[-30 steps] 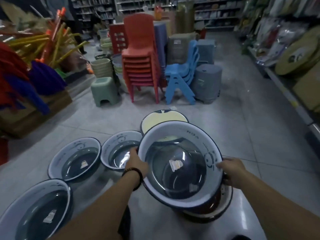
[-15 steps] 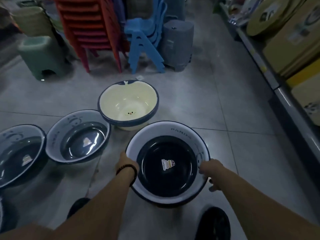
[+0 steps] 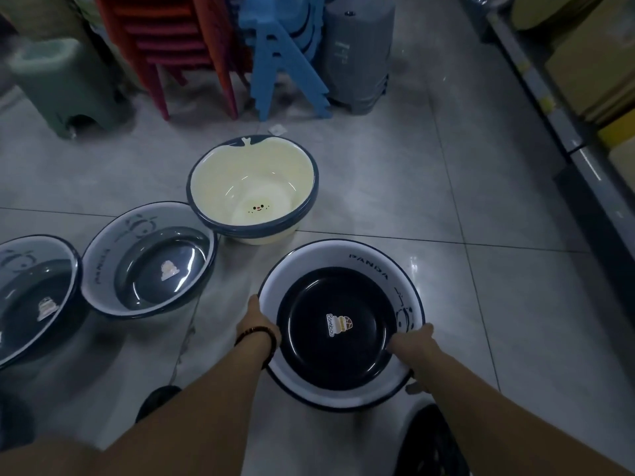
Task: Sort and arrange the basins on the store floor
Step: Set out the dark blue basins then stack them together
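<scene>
A white-rimmed panda basin (image 3: pixel 340 324) with a dark bottom and a small sticker sits low over the tiled floor in front of me. My left hand (image 3: pixel 256 316) grips its left rim and my right hand (image 3: pixel 414 341) grips its right rim. Just beyond it stands a cream basin (image 3: pixel 252 188) with a small face printed inside, nested on others. To the left lie two grey panda basins (image 3: pixel 147 259) (image 3: pixel 34 293) in a row, each with a sticker.
Stacked red chairs (image 3: pixel 178 46), blue chairs (image 3: pixel 278 53), grey stools (image 3: pixel 357 53) and a green stool (image 3: pixel 58 84) stand at the back. A low shelf edge (image 3: pixel 563 132) with boxes runs along the right. My dark shoes (image 3: pixel 433 441) are near the basin.
The panda basin came down from chest height toward the floor, right of the grey basins. My view tilted down and moved closer; both hands kept their hold.
</scene>
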`<state>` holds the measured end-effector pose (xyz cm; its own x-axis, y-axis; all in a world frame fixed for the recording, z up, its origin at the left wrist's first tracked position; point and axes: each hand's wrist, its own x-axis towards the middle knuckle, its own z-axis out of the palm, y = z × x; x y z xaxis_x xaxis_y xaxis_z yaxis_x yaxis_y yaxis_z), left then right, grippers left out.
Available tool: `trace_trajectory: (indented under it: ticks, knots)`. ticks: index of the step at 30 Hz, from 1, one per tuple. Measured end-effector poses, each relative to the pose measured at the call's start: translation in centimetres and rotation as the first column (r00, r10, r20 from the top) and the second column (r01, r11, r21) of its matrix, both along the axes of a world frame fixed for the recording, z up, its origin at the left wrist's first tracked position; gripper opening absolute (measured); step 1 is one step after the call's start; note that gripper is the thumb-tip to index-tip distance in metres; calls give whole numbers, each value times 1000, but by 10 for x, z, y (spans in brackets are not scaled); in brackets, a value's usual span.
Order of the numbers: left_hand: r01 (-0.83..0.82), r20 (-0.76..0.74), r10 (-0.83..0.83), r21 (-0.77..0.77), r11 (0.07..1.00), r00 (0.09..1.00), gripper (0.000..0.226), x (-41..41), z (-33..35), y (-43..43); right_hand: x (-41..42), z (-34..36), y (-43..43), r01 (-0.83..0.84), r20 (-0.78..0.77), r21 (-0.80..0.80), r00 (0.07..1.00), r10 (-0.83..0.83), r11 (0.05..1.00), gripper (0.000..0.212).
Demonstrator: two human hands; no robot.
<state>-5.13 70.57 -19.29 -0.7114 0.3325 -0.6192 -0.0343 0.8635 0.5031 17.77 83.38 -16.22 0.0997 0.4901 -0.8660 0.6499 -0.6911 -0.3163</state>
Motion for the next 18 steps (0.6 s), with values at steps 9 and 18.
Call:
trace_trajectory:
  ticks: [9,18]
  knots:
    - [79,22,-79,2,997,997,56,-20,7,-7,-8,-4,-6,-184,204,112,966,159,976,103]
    - [297,-227,-428,-445,845,875,55,-140,32,-51,-148,49,-68,-191,-180,290,952,250,938,45]
